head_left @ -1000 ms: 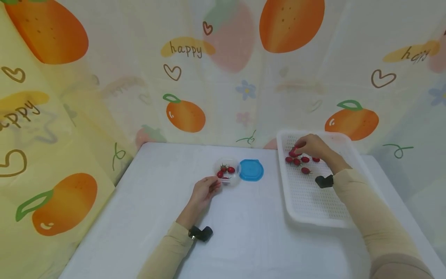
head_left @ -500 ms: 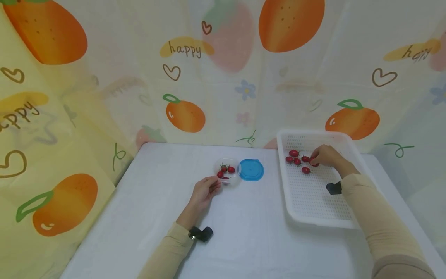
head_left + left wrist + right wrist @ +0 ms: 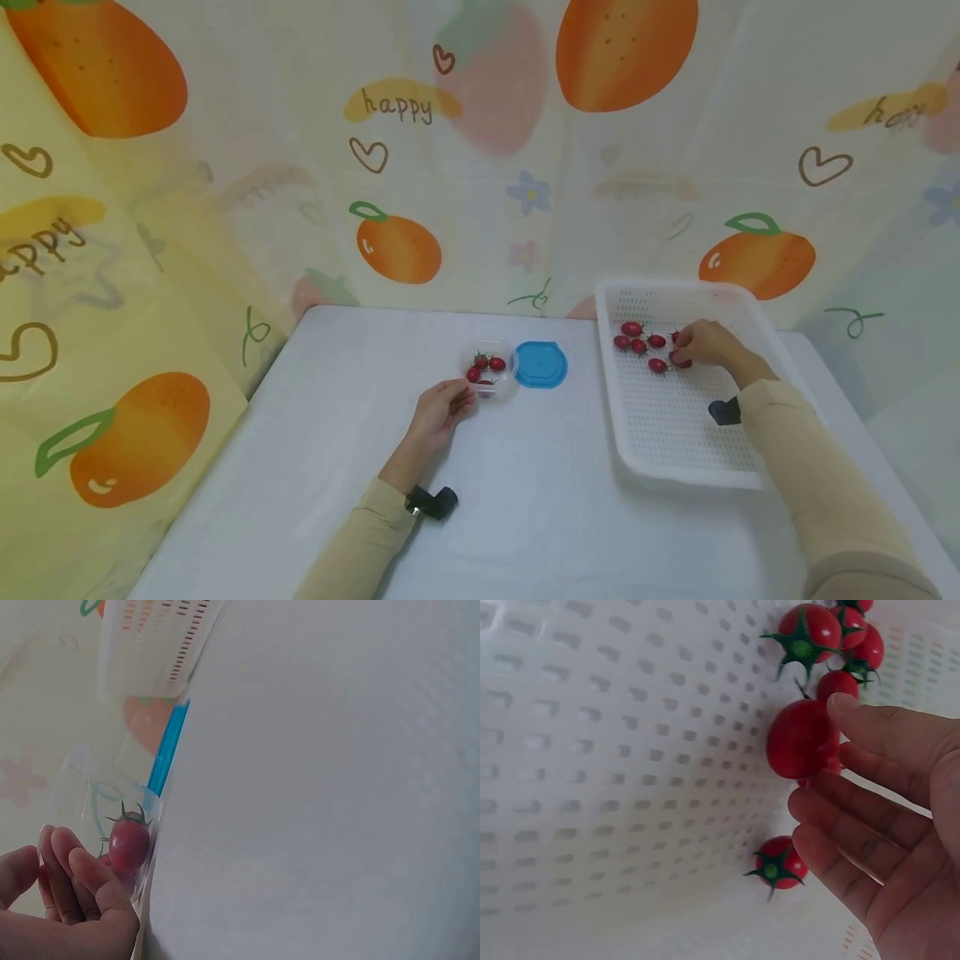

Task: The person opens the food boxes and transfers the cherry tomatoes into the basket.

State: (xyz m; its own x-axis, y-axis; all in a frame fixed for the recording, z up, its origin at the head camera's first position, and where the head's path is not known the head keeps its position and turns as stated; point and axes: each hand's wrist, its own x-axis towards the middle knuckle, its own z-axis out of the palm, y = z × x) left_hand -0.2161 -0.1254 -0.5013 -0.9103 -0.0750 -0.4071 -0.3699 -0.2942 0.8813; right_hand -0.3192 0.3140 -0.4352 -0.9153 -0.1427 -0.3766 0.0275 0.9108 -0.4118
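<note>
My left hand [image 3: 437, 414] pinches the near rim of a small clear plastic container [image 3: 69, 784] between thumb and fingers. Inside the container lie several red cherry tomatoes [image 3: 497, 364] with green stems. Over at the right, my right hand [image 3: 711, 343] reaches into a white perforated basket [image 3: 675, 442]. Its thumb and fingers hold a cherry tomato [image 3: 801, 740], seen best in the right wrist view; the hand hides part of it. Several other tomatoes [image 3: 632, 329] lie in the basket to the left of that hand, and another tomato [image 3: 778, 861] is close to its fingertips.
A blue lid [image 3: 542, 365] lies on the white table [image 3: 525, 492] at the container's right side, between it and the basket. Behind the table hangs a fruit-patterned cloth [image 3: 480, 200], which also runs along the left.
My right hand has moved right and slightly nearer within the basket, leaving one tomato at the basket's left group and coming to others farther right. The left hand stays at the container.
</note>
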